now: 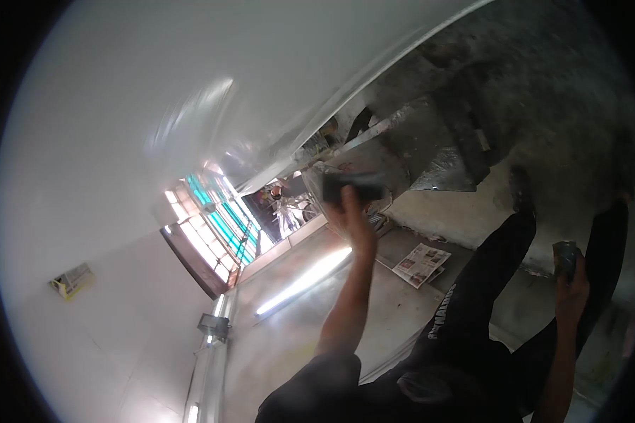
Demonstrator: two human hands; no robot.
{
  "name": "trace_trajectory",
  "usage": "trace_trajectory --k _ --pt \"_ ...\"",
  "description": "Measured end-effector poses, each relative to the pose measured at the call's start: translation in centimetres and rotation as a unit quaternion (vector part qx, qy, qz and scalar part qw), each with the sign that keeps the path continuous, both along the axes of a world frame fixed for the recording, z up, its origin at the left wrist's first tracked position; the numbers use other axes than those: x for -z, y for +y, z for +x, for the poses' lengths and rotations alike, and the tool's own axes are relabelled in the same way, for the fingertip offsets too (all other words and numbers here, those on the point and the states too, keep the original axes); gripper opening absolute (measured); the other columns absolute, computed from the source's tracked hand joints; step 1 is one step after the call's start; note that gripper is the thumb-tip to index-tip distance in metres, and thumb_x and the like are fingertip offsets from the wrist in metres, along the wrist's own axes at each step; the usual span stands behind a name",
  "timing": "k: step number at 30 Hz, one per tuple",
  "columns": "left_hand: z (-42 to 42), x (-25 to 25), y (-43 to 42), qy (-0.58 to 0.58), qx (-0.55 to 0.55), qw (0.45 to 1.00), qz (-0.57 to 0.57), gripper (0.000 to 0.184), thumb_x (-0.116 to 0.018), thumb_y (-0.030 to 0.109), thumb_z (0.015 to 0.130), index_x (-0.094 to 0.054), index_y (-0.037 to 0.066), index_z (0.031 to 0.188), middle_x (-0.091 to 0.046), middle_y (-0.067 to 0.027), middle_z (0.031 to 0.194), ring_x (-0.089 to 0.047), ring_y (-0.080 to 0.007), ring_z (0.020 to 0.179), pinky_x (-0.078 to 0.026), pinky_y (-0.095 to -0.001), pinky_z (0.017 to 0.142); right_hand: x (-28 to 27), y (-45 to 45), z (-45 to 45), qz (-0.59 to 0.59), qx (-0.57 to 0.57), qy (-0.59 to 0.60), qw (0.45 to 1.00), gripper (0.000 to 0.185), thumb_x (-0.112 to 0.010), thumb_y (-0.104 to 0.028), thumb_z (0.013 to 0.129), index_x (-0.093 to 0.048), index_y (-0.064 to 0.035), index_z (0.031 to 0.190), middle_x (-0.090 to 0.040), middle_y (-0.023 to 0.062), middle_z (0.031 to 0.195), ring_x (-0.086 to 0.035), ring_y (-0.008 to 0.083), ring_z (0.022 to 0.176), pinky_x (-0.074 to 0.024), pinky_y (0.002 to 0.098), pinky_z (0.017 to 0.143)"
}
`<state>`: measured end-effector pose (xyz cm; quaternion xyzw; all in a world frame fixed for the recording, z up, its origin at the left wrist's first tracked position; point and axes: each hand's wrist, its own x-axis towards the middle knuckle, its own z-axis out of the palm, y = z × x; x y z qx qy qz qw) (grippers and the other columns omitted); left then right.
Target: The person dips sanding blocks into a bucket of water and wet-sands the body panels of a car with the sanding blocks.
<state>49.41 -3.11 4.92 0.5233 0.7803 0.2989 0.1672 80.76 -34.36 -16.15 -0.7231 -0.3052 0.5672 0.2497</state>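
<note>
Raised near the middle of the head view, my left hand (348,215) is closed on a dark rectangular block (365,187). The block is close to the lower side of a large smooth grey panel (282,77); whether they touch is unclear. My right hand (573,290) hangs low at the right, beside my legs, with its fingers wrapped round a small dark grey block (564,256). Part of each block is hidden by the fingers.
Newspaper sheets (422,265) lie on the floor beyond my leg. A bright tube light (305,280) and a barred window (222,227) are at the left. Crumpled dark sheeting (448,166) hangs near the panel's edge. Another newspaper piece (72,280) is at far left.
</note>
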Motion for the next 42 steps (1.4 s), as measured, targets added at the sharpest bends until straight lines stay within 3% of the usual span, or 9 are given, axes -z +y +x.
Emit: trace_trajectory --k 8,13,16,20,25,30,34,37,42 --pt "-15.6 -13.9 11.8 0.024 -0.019 0.968 0.247 0.042 -0.062 0.014 0.098 -0.046 -0.005 0.133 -0.06 -0.0201 0.119 -0.068 -0.0275 0.097 -0.068 -0.0387 0.065 2.0 -1.3 -2.6 0.029 0.04 -0.005 0.999 0.05 -0.062 -0.011 0.095 -0.053 0.0008 0.143 -0.071 0.0246 0.109 -0.072 0.0407 0.098 -0.0548 0.0406 0.086" --pt "-10.2 -16.7 15.7 0.013 0.01 0.951 0.31 0.043 -0.061 0.008 0.094 -0.049 -0.01 0.13 -0.06 -0.0242 0.122 -0.069 -0.0343 0.101 -0.071 -0.044 0.07 -0.9 -2.5 -1.3 -0.025 0.128 0.07 0.989 0.054 -0.063 -0.02 0.093 -0.053 0.0007 0.142 -0.07 0.0244 0.103 -0.071 0.0376 0.09 -0.0546 0.0399 0.082" --pt "-2.3 -16.3 14.2 0.073 0.074 0.935 0.338 0.043 -0.061 0.01 0.095 -0.05 -0.01 0.132 -0.062 -0.0229 0.118 -0.07 -0.0331 0.096 -0.071 -0.0419 0.068 5.1 -5.9 -4.3 0.193 0.07 -0.198 0.958 0.052 -0.061 -0.016 0.092 -0.053 0.001 0.14 -0.069 0.0233 0.103 -0.069 0.0346 0.089 -0.0537 0.0407 0.081" --pt "8.1 -15.7 13.3 0.157 0.121 0.9 0.388 0.038 -0.067 0.016 0.096 -0.054 -0.009 0.121 -0.065 -0.0202 0.111 -0.072 -0.0291 0.086 -0.069 -0.0372 0.064 -0.1 3.3 -1.2 -0.001 0.051 0.127 0.991 0.052 -0.063 -0.012 0.09 -0.053 0.0003 0.14 -0.068 0.0267 0.104 -0.069 0.0417 0.092 -0.052 0.0467 0.081" --pt "18.9 -9.8 12.6 0.207 0.175 0.865 0.423 0.035 -0.073 0.016 0.092 -0.058 -0.006 0.115 -0.068 -0.0158 0.097 -0.072 -0.0286 0.082 -0.064 -0.0331 0.06 6.3 1.7 -0.2 0.065 0.003 0.005 0.998 0.05 -0.061 -0.011 0.091 -0.054 -0.0002 0.14 -0.067 0.021 0.094 -0.067 0.0326 0.081 -0.0515 0.0433 0.074" --pt "27.9 -0.2 13.2 0.372 0.438 0.727 0.376 0.043 -0.079 0.006 0.078 -0.065 -0.001 0.118 -0.068 -0.0157 0.096 -0.068 -0.0269 0.077 -0.053 -0.0394 0.06 12.0 -1.0 3.3 0.054 0.037 0.039 0.997 0.049 -0.061 -0.016 0.095 -0.053 -0.001 0.141 -0.063 0.0134 0.079 -0.058 0.0168 0.061 -0.0486 0.0362 0.056" --pt "27.4 8.2 13.1 0.312 0.469 0.781 0.269 0.042 -0.077 0.005 0.08 -0.065 -0.001 0.119 -0.067 -0.0172 0.102 -0.069 -0.0304 0.078 -0.054 -0.0382 0.064 11.4 1.3 3.6 0.005 0.105 0.108 0.989 0.05 -0.06 -0.016 0.095 -0.052 -0.0021 0.142 -0.063 0.011 0.082 -0.059 0.015 0.065 -0.0483 0.0339 0.059" --pt "24.5 11.4 11.5 0.283 0.43 0.856 0.042 0.041 -0.074 0.007 0.086 -0.064 0.001 0.126 -0.068 -0.0186 0.107 -0.07 -0.0321 0.084 -0.056 -0.0373 0.066 11.7 1.3 2.6 0.037 0.093 0.113 0.989 0.051 -0.059 -0.013 0.094 -0.051 -0.0031 0.143 -0.065 0.0107 0.087 -0.061 0.0159 0.069 -0.0498 0.0333 0.063" --pt "18.3 3.3 4.5 0.234 0.268 0.934 -0.023 0.047 -0.068 0.014 0.098 -0.055 0.001 0.142 -0.071 -0.0129 0.112 -0.073 -0.0223 0.093 -0.061 -0.0346 0.077 11.9 2.4 2.3 0.059 0.076 0.111 0.989 0.057 -0.056 -0.003 0.088 -0.05 -0.0034 0.145 -0.068 0.0134 0.097 -0.065 0.02 0.079 -0.0536 0.0363 0.072"
